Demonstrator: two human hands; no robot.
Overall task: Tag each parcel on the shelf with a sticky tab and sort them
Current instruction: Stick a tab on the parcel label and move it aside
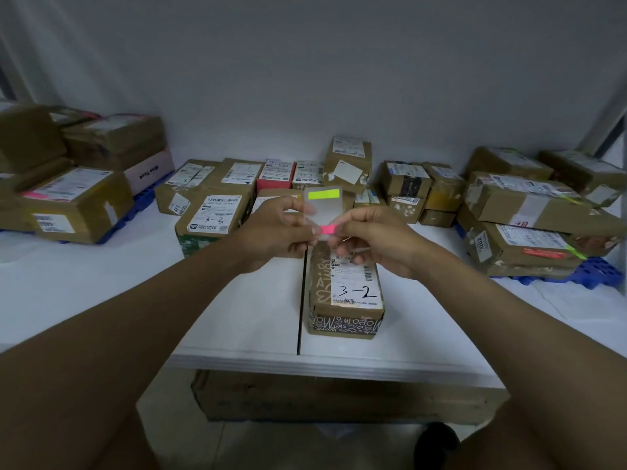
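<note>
A pink tab [326, 228] is being peeled off the clear sheet [321, 212], pinched by the right hand [368, 240]; the left hand [278, 232] grips the sheet. Both hover above the parcel [346, 293] marked 3-2 on the white shelf [237, 307]. Next, I'd guess: free the tab, press it onto that parcel.

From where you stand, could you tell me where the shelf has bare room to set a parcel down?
The white shelf is bare at front left, between the left stack on the blue pallet and the 3-2 parcel. Another bare patch lies front right, between that parcel and the right-hand stack. The back row along the wall is crowded.
</note>
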